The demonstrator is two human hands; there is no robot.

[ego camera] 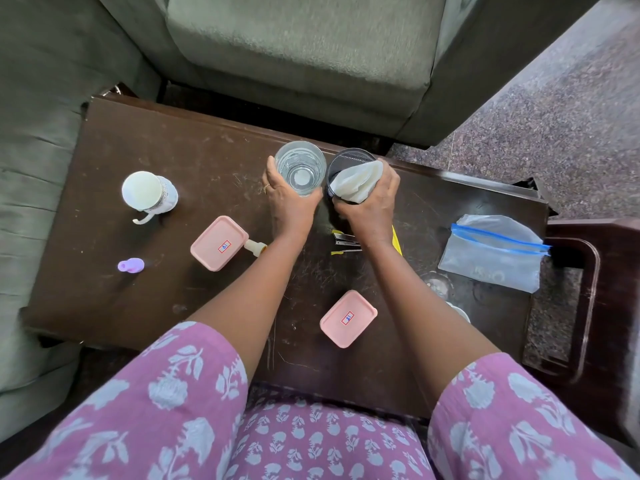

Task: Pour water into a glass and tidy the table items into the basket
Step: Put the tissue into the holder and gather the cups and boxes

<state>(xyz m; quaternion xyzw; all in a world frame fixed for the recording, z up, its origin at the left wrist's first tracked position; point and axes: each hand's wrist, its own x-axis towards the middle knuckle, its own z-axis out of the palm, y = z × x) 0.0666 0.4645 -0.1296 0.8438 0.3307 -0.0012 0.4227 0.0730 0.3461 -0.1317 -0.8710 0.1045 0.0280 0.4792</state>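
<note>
On the table (194, 150), white bottle (149, 192), zip bag (491, 258)

You are in a home living room. A grey-green upholstered armchair (304, 53) faces you and a matching sofa seat (38, 174) runs along your left. Between them a scratched dark wooden coffee table (166, 147) stands on a speckled stone floor (568, 109). Household odds and ends lie on the table (a pink lidded box (219, 243), a zip-lock bag (491, 258)).
</note>
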